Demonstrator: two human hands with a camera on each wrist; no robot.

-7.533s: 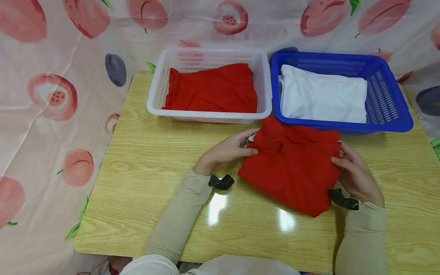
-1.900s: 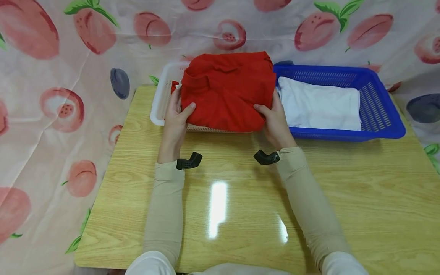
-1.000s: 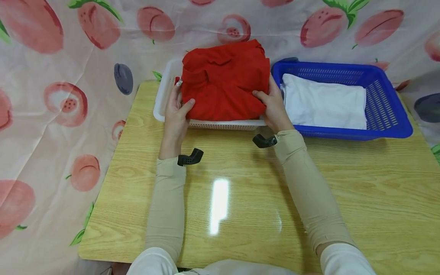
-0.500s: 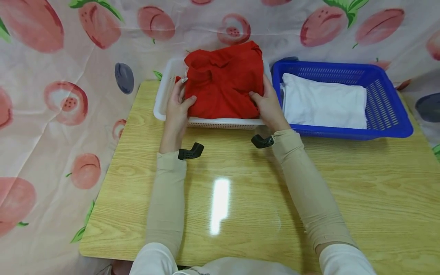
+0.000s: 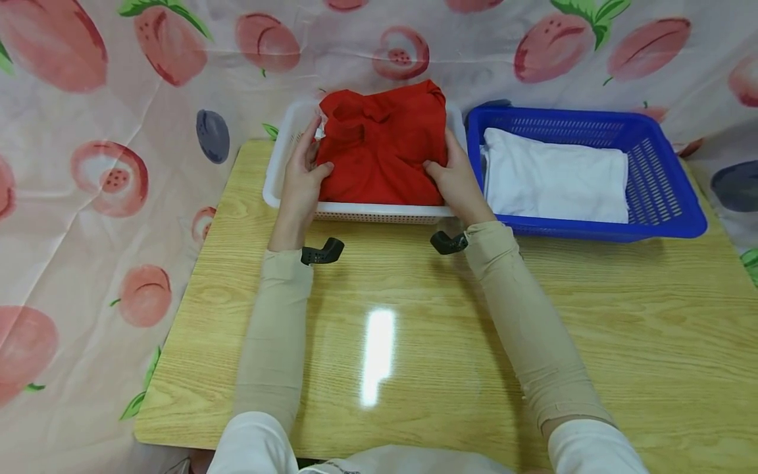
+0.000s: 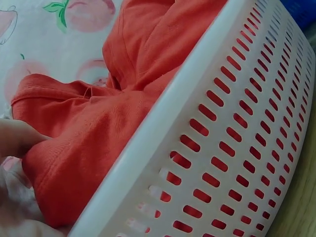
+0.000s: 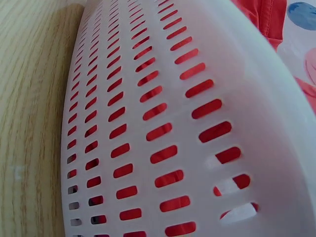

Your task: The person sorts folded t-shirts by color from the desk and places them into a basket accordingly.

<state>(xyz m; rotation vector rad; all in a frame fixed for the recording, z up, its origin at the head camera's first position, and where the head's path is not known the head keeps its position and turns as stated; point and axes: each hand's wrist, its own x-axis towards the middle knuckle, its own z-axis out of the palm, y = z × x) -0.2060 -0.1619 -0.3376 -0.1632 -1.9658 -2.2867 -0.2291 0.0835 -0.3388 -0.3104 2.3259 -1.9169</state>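
Note:
A folded red garment point(image 5: 385, 145) sits in the white basket point(image 5: 385, 210), over another red garment seen there in the earliest frame. My left hand point(image 5: 303, 181) grips its left edge, thumb on the near side, beside a small white tag point(image 5: 320, 128). At the right edge, my right hand point(image 5: 458, 181) holds the cloth with the thumb on top and the other fingers partly hidden behind it. In the left wrist view, the thumb presses a fold of the red garment point(image 6: 84, 143) above the rim. The right wrist view shows mostly the slotted basket wall point(image 7: 266, 163); that hand is out of sight.
A blue basket point(image 5: 657, 230) with a folded white cloth item point(image 5: 556, 178) stands directly right of the white one. Both are at the back of a wooden table point(image 5: 426, 368), against a fruit-printed curtain point(image 5: 172, 197).
The red garment has gone from the table in front of the blue basket to above the white basket, then lowered into it. Both hands moved with it, lately drawing slightly closer together.

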